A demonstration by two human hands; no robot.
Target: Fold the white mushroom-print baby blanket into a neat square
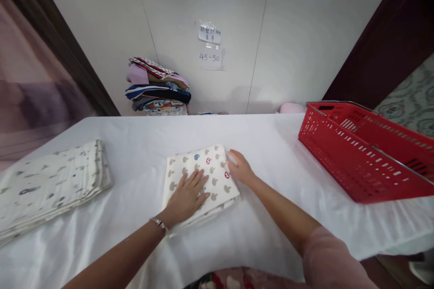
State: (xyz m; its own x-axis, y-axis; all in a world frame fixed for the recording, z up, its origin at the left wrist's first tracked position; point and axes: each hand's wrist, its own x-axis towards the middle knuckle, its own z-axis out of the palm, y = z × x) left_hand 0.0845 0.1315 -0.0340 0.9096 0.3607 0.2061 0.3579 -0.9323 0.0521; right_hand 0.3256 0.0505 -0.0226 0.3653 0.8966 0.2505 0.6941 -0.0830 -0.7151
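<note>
A folded white cloth [212,183] printed with grey, red and blue mushrooms lies in the middle of the white-covered table [267,144]. My left hand [188,198] rests flat on top of it, fingers spread, with a bracelet at the wrist. At the cloth's right edge is my right hand [240,167], its fingers bent around toward that edge. Whether those fingers pinch the fabric is hard to make out. To the left lies a stack of folded white cloths [54,185] with small grey prints.
A red perforated plastic basket [342,158] with metal handles stands at the table's right. Behind the table, a pile of folded fabrics [159,88] rises against the white wall, which bears two handwritten paper labels [210,47]. A pink curtain [30,76] hangs at the left.
</note>
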